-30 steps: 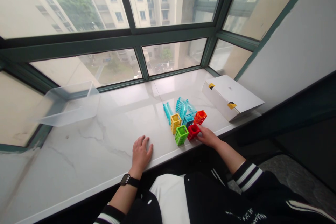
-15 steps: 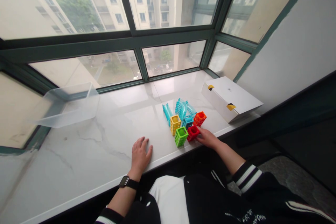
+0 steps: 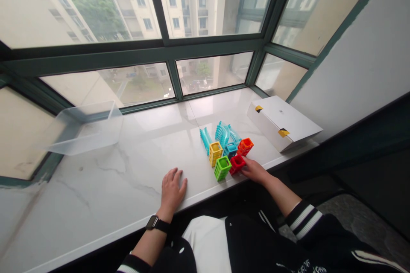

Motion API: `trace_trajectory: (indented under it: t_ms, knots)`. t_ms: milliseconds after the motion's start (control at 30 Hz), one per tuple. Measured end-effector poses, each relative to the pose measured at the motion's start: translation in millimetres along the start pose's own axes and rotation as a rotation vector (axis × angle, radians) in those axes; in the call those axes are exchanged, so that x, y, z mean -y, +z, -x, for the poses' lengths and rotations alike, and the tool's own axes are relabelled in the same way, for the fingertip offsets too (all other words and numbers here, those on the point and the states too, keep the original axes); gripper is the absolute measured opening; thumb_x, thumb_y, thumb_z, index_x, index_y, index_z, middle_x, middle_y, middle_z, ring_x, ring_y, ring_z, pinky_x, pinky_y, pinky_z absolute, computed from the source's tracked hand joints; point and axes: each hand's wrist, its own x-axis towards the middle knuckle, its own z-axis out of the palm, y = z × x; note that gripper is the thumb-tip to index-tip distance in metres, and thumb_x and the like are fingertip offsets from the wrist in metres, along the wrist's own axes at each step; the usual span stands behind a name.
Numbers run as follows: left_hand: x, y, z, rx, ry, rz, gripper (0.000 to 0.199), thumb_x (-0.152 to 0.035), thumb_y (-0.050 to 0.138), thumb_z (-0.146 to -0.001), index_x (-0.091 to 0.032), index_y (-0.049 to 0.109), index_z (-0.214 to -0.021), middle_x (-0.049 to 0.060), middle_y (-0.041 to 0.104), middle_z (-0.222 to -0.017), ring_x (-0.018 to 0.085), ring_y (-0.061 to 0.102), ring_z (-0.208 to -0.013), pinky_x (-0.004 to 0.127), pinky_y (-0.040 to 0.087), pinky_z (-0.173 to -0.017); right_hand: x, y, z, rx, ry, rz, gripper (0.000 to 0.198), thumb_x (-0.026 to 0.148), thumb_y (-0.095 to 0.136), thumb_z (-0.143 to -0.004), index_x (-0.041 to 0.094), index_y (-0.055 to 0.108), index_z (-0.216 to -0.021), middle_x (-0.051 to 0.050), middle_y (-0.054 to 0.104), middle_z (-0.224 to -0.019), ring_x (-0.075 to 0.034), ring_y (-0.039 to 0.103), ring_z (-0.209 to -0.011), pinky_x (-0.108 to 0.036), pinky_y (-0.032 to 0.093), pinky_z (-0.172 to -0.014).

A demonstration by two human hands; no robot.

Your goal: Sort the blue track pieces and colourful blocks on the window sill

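My left hand [image 3: 173, 188] lies on the white marble-patterned sill with its fingers spread, holding nothing. My right hand [image 3: 255, 171] is closed at the right side of a red hollow toy block [image 3: 237, 165]; the hidden fingertips leave the exact grip partly unseen. Left of the red block stands a green block [image 3: 222, 168], with a yellow block [image 3: 215, 154] behind it. A blue block [image 3: 229, 150] and an orange-red block [image 3: 245, 146] stand behind the red one. At the back of the group lie clear turquoise track pieces, one straight [image 3: 205, 140] and others curved [image 3: 222, 134].
A clear plastic bin [image 3: 89, 143] rests at the left by the window. On the right, a white box [image 3: 282, 119] with yellow-and-black tape tabs lies against the wall. The sill's front edge [image 3: 198, 199] runs close to my body, and green window frames [image 3: 137, 54] bound the back.
The whole view has shifted slightly. Both hands, the blocks and the track pieces keep the same places relative to each other.
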Motion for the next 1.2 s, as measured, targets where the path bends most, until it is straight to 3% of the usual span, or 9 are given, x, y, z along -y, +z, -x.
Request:
trace_trajectory:
  t_ms: [300, 467, 600, 700, 767, 900, 1033, 1200]
  knots:
    - [-1.4, -2.0, -0.5, -0.004, 0.006, 0.011, 0.038, -0.039, 0.056, -0.101, -0.020, 0.066, -0.132, 0.016, 0.061, -0.144, 0.036, 0.053, -0.137, 0.056, 0.041, -0.120, -10.2, 2.2, 4.2, -0.009, 0.010, -0.005, 0.064, 0.015, 0.067, -0.081, 0.025, 0.058, -0.143, -0.012, 0.070, -0.140, -0.031, 0.069, -0.126, -0.048, 0.054, -0.109]
    - [-1.0, -1.6, 0.1, -0.017, 0.012, 0.017, 0.037, -0.039, 0.057, -0.101, -0.020, 0.067, -0.131, 0.016, 0.062, -0.143, 0.036, 0.054, -0.136, 0.057, 0.042, -0.119, -12.9, -15.0, 17.4, -0.155, 0.043, 0.002, 0.064, 0.002, 0.047, -0.075, 0.021, 0.062, -0.133, -0.010, 0.077, -0.124, -0.023, 0.076, -0.112, -0.044, 0.059, -0.104]
    - [0.1, -0.3, 0.8, -0.022, 0.011, 0.014, 0.037, -0.038, 0.058, -0.101, -0.020, 0.067, -0.132, 0.016, 0.061, -0.144, 0.036, 0.054, -0.136, 0.057, 0.043, -0.118, 20.0, -40.5, 25.3, -0.456, -0.038, 0.104, 0.053, 0.002, 0.045, -0.079, 0.024, 0.066, -0.123, -0.005, 0.078, -0.109, -0.021, 0.078, -0.100, -0.041, 0.063, -0.097]
    - [1.4, 1.4, 1.2, -0.024, 0.011, 0.009, 0.037, -0.038, 0.058, -0.101, -0.020, 0.067, -0.131, 0.016, 0.061, -0.144, 0.036, 0.054, -0.136, 0.057, 0.043, -0.118, 64.9, -52.6, 22.7, -0.701, -0.193, 0.151, 0.043, 0.005, 0.048, -0.089, 0.024, 0.066, -0.123, -0.005, 0.077, -0.107, -0.022, 0.077, -0.099, -0.041, 0.063, -0.095]
    - [2.1, 2.4, 1.3, -0.029, 0.012, 0.011, 0.036, -0.038, 0.058, -0.101, -0.020, 0.067, -0.131, 0.016, 0.062, -0.144, 0.036, 0.054, -0.135, 0.057, 0.043, -0.118, 98.1, -52.8, 16.7, -0.759, -0.308, 0.157, 0.036, 0.009, 0.053, -0.094, 0.024, 0.067, -0.123, -0.007, 0.075, -0.112, -0.025, 0.074, -0.106, -0.045, 0.061, -0.099]
    - [2.4, 3.4, 1.5, -0.030, 0.014, 0.011, 0.036, -0.037, 0.058, -0.101, -0.020, 0.067, -0.131, 0.016, 0.062, -0.144, 0.036, 0.054, -0.136, 0.057, 0.043, -0.118, 160.2, -34.5, 0.9, -0.693, -0.508, 0.057, 0.039, 0.010, 0.055, -0.098, 0.026, 0.063, -0.132, -0.010, 0.071, -0.121, -0.027, 0.070, -0.116, -0.049, 0.059, -0.103]
    - [1.8, 2.7, 1.9, -0.041, 0.020, 0.019, 0.036, -0.036, 0.057, -0.101, -0.020, 0.067, -0.131, 0.016, 0.062, -0.144, 0.037, 0.054, -0.137, 0.058, 0.043, -0.119, 207.7, -2.1, -12.5, -0.515, -0.661, -0.062, 0.046, 0.010, 0.055, -0.098, 0.027, 0.057, -0.142, -0.011, 0.067, -0.132, -0.027, 0.065, -0.126, -0.050, 0.057, -0.108]
    - [1.6, 1.9, 3.8, -0.038, 0.035, 0.030, 0.039, -0.035, 0.057, -0.100, -0.021, 0.064, -0.135, 0.016, 0.060, -0.148, 0.036, 0.052, -0.141, 0.059, 0.042, -0.120, 225.0, 50.2, -29.2, -0.257, -0.727, -0.115, 0.053, 0.014, 0.056, -0.099, 0.025, 0.050, -0.151, -0.014, 0.063, -0.139, -0.027, 0.060, -0.133, -0.048, 0.054, -0.113]
